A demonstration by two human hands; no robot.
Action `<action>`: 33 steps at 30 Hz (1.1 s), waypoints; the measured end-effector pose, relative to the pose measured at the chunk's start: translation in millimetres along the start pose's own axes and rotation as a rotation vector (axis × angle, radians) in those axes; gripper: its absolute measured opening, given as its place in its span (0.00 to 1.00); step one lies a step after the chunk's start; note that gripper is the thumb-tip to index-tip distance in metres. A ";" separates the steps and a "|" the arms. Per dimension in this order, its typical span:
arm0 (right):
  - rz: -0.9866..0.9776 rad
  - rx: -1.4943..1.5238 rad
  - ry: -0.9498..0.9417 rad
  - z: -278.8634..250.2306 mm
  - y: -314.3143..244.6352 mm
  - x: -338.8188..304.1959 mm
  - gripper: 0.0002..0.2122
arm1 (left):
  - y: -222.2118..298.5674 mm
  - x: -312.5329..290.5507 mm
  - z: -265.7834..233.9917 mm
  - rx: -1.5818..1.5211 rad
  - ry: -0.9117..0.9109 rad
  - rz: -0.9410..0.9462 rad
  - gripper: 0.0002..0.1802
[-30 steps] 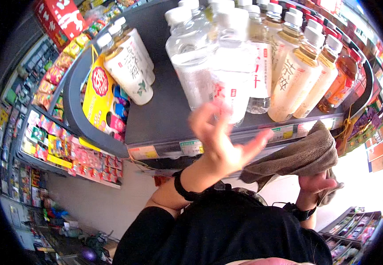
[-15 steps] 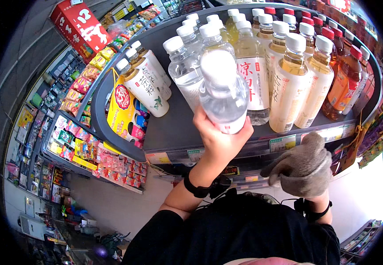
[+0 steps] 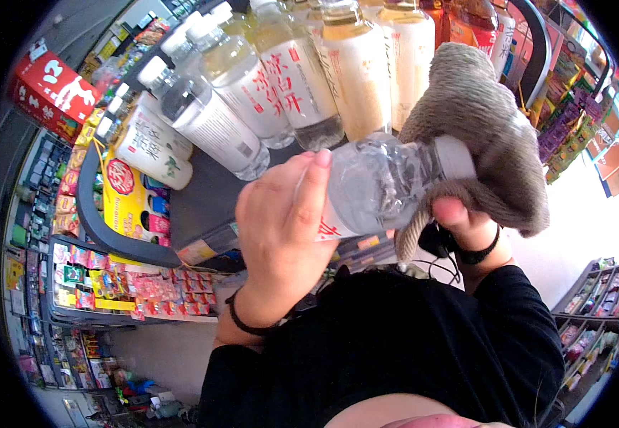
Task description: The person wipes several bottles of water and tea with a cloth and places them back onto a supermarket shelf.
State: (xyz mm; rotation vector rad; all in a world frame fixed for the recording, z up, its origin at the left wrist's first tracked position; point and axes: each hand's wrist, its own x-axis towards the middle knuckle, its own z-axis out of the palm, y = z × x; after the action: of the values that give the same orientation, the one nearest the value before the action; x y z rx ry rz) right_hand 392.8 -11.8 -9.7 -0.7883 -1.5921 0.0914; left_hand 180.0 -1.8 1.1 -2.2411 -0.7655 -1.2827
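Observation:
Tilted onto its side, a clear plastic bottle [image 3: 373, 182] with a white cap lies across the front of me. My left hand [image 3: 281, 225] is wrapped round its lower, labelled end. A grey-brown cloth [image 3: 484, 118] is draped over my right hand [image 3: 459, 217] and folds round the capped end. The thumb shows below the cloth; the other fingers are hidden under it. Behind the bottle, similar clear bottles [image 3: 220, 132] and pale yellow drink bottles [image 3: 359, 78] stand upright on a dark shelf [image 3: 206, 196].
The shelf has a raised dark rim [image 3: 95, 214]. White-labelled tea bottles [image 3: 154, 153] stand at its left by a yellow display card [image 3: 125, 196]. Snack packs [image 3: 166, 292] hang below left, a red box [image 3: 56, 89] stands farther back, and racks [image 3: 595, 307] are at right.
The bottle has come down off the shelf area toward me and tipped sideways, its cap to the right. The cloth in my right hand has risen to meet the cap. My view has shifted right.

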 end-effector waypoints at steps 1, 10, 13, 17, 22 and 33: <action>-0.017 -0.142 -0.053 -2.2 -2.1 -0.9 0.20 | 2.8 -1.2 -4.9 -0.004 -0.056 -0.023 0.39; -0.381 -0.517 -0.146 -16.0 37.6 -19.1 0.23 | 7.1 -22.0 -16.4 0.075 -0.166 -0.105 0.32; -0.195 0.136 0.095 10.1 47.1 -21.7 0.18 | 3.0 -28.5 -18.1 0.077 -0.162 -0.096 0.33; 0.607 0.640 0.248 14.2 19.0 -24.9 0.33 | 9.8 -29.7 -22.4 -0.046 -0.128 -0.201 0.38; 0.487 0.722 -0.158 4.9 8.0 -16.9 0.30 | 10.8 -28.7 -27.0 -0.037 -0.147 -0.227 0.42; -0.062 0.018 -0.530 2.6 -8.3 5.0 0.27 | 6.2 -42.0 -32.4 -0.089 -0.258 -0.187 0.39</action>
State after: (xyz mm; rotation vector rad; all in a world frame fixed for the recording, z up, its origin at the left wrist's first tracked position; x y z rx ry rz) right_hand 387.0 -14.6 -1.9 -0.7355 -2.1097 0.2887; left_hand 146.2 -36.6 -21.1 -2.4878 -1.0526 -1.1408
